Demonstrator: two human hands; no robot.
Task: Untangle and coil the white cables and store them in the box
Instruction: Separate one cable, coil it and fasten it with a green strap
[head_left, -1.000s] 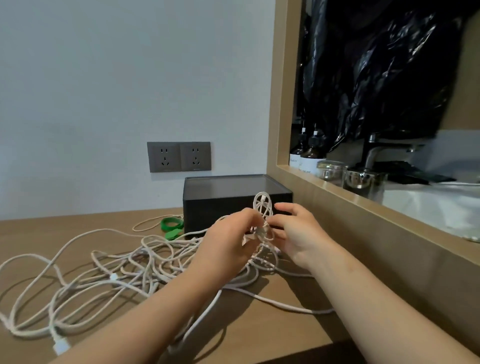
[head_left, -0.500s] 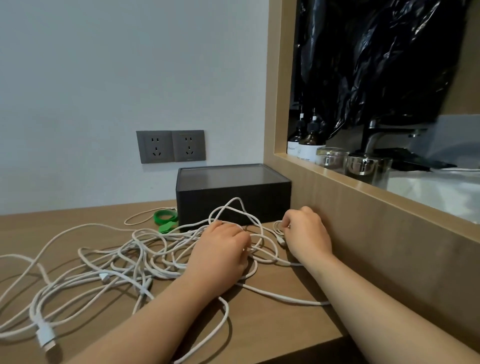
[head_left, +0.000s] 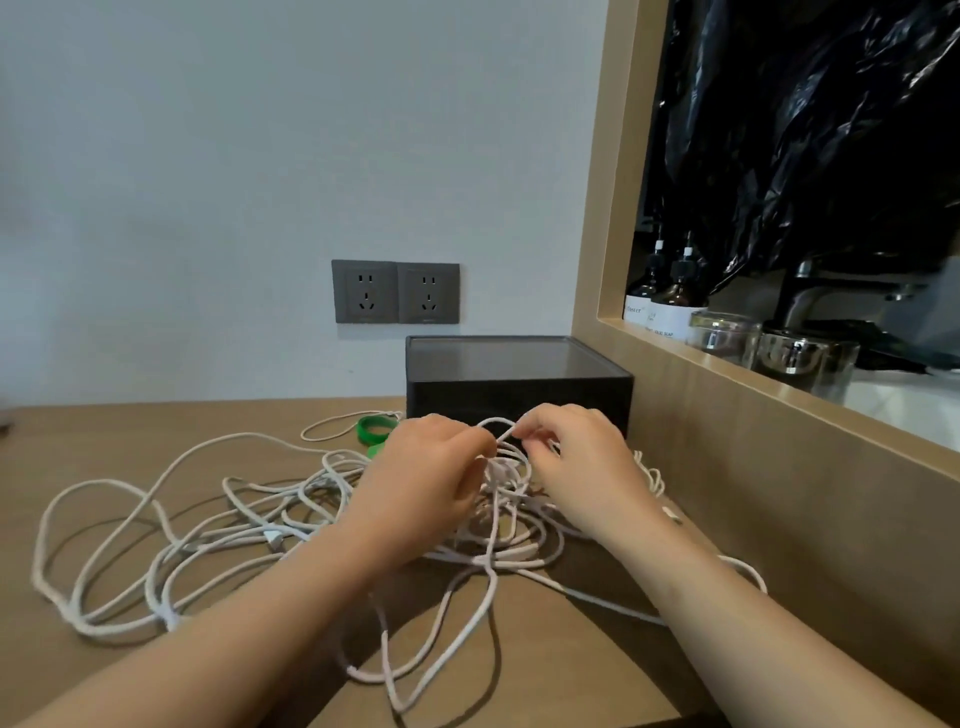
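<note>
Pinching white cables (head_left: 497, 421), left hand (head_left: 421, 483) and right hand (head_left: 576, 467) both curled, box (head_left: 519, 387) behind

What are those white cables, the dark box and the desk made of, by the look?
White cables: matte, limp in loose loops, probably soft plastic or braided sheath; too fine to tell. Box: dark matte walls, smoother top with dull sheen, likely plastic. Desk: light brown with faint grain, wood veneer or laminate, matte.

I have one view only, worn on my head: it looks forward and down, close over my left hand (head_left: 415, 493) and right hand (head_left: 587, 467) at the white cables (head_left: 498, 558), facing the wall (head_left: 260, 156).
</note>
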